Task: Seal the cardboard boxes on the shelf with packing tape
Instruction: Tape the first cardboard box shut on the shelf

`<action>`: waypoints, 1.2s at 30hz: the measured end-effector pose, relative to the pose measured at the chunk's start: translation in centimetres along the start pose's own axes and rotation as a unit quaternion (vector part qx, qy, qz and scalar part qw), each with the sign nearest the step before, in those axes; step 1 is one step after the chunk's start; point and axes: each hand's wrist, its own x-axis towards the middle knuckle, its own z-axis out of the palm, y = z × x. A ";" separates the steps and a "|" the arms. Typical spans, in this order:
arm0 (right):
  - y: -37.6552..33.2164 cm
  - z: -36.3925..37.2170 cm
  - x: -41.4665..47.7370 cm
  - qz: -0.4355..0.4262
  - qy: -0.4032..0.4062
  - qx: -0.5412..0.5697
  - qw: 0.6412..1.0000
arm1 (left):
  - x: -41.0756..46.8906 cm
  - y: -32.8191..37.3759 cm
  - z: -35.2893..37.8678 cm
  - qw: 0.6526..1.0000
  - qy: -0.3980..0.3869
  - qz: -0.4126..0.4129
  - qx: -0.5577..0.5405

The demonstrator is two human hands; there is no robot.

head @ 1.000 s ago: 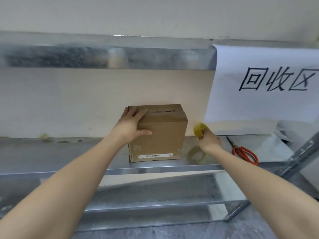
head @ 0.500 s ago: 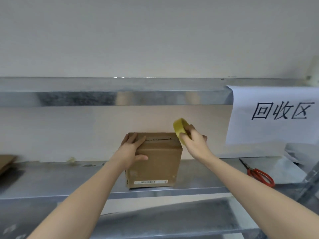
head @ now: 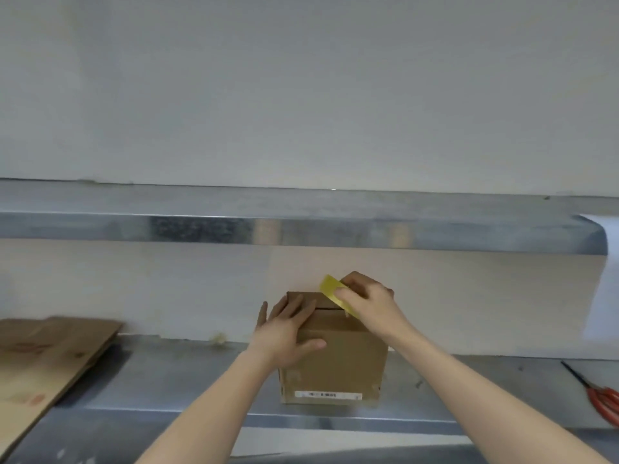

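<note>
- The right hand (head: pixel 366 304) has carried the yellow tape roll (head: pixel 330 285) up from beside the box (head: pixel 341 356) onto its top edge.
- The roll now sits just right of the fingertips (head: pixel 299 300) of the left hand (head: pixel 288 333).

left hand (head: pixel 287 333) steadies box (head: pixel 335 360); right hand (head: pixel 366 301) grips tape (head: pixel 331 291).

Nothing legible. Low on the front of the cardboard box (head: pixel 348 361), a white label strip (head: pixel 327 395) with dark print, too blurred to read. On the flattened cardboard (head: pixel 50 356) at left, faint red markings (head: pixel 33 399), equally unreadable.
</note>
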 end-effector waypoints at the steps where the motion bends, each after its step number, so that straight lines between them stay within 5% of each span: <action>1: -0.1 0.4 0.2 0.002 0.001 0.007 1.000 | 0.1 -0.1 -0.2 1.000 0.004 0.003 -0.010; 7: -0.6 0.7 1.4 -0.004 0.012 0.037 0.999 | 0.6 0.1 -3.0 0.966 0.071 -0.033 -0.245; 14: -2.2 -0.2 2.2 -0.030 -0.033 0.067 0.997 | 1.9 0.5 -5.3 0.926 0.126 0.053 -0.351; 23: -2.6 -3.5 1.3 -0.016 -0.065 0.103 0.992 | 1.7 2.0 -7.5 0.873 0.105 0.038 -0.475; 28: -2.9 -5.4 -0.3 0.017 -0.110 0.146 0.983 | -0.2 3.9 -8.1 0.873 0.080 0.009 -0.482; 33: -4.0 -6.9 -2.5 0.049 -0.153 0.120 0.980 | -1.5 7.7 -7.2 0.907 0.255 -0.029 -0.333; 36: -2.9 -8.1 -4.7 0.052 -0.194 0.176 0.964 | -3.5 10.1 -6.5 0.899 0.236 0.000 -0.369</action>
